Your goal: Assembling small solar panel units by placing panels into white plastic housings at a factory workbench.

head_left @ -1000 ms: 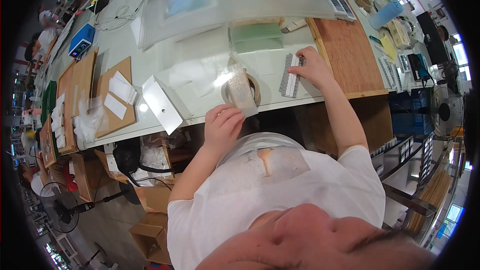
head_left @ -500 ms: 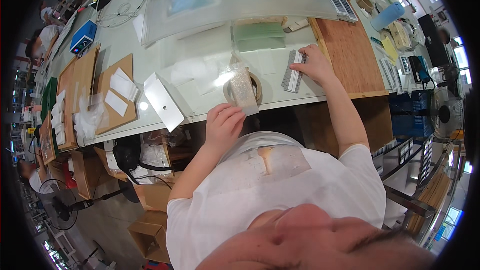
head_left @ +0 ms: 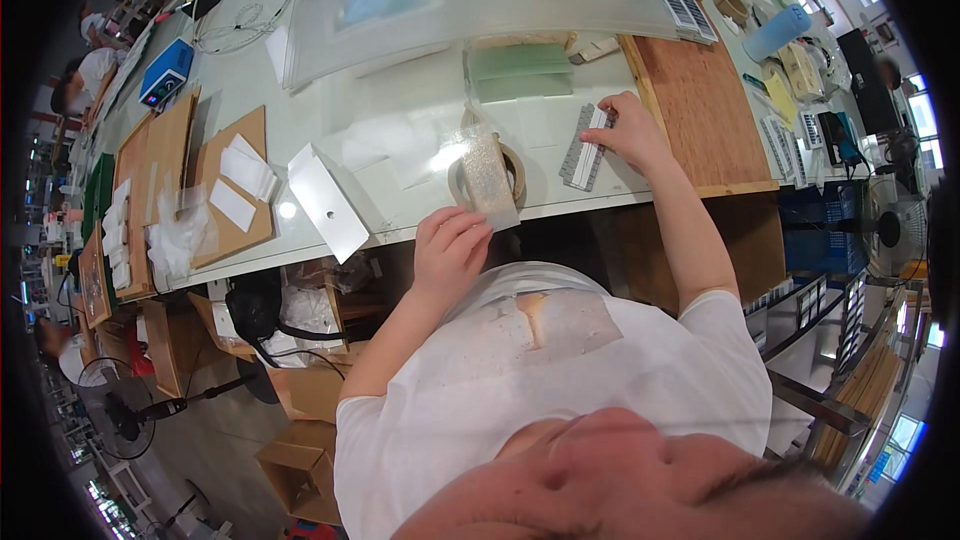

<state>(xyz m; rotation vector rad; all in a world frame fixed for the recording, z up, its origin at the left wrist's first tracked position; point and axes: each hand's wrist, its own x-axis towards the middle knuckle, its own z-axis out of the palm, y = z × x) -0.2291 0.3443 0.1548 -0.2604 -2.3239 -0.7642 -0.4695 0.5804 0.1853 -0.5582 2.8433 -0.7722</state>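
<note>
My left hand [head_left: 452, 245] is at the table's near edge, its curled fingers closed on the lower end of a translucent, textured plastic sleeve [head_left: 488, 175]. That sleeve lies across a roll of tape [head_left: 516, 172], hiding part of the ring. Farther right, my right hand [head_left: 635, 132] grips the upper right side of a grey, ridged strip [head_left: 577, 162] with a pale band along its length. The strip slants on the white tabletop, and my thumb covers part of it. Whether it is one piece or several stacked together, I cannot tell.
A green translucent block [head_left: 520, 73] lies beyond the sleeve, under a large frosted sheet [head_left: 470, 10]. On the right is a brown wooden board [head_left: 695, 100]. A white folded plate [head_left: 327, 202] and cardboard sheets [head_left: 235, 230] lie left. A blue bottle [head_left: 777, 32] stands far right.
The grey strip has shifted slightly left and tilted a little more, along with my right fingers. My left hand and the sleeve have barely moved.
</note>
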